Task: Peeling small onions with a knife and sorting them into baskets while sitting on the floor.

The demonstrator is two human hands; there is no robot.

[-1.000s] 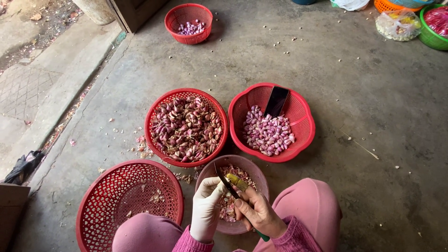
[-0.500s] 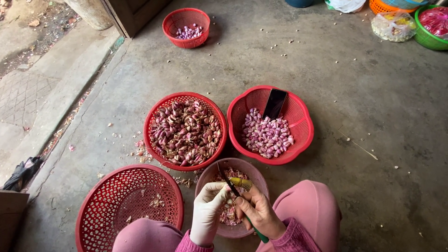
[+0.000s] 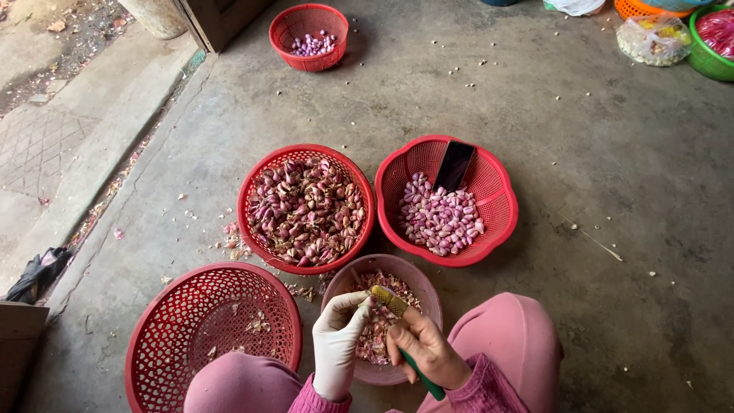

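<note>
My left hand (image 3: 339, 343), in a white glove, pinches a small shallot against the blade of a green-handled knife (image 3: 399, 321). My right hand (image 3: 425, 350) grips that knife by its handle. Both hands hover over a pink bowl (image 3: 417, 277) holding shallot skins, set between my knees in pink trousers. Just beyond it stands a red basket of unpeeled shallots (image 3: 306, 207). To its right a red basket (image 3: 489, 183) holds peeled pale-purple shallots (image 3: 440, 220) and a dark phone (image 3: 454, 165) leaning on the wall.
A nearly bare red mesh basket (image 3: 210, 333) lies at my left knee. Another small red basket (image 3: 309, 35) with a few shallots stands far back. Green and orange baskets and a plastic bag (image 3: 654, 38) fill the top right corner. Skins litter the concrete floor.
The knife has turned from pointing up-left to lying closer against my gloved fingers, and both hands have drawn together over the pink bowl. The baskets have stayed put.
</note>
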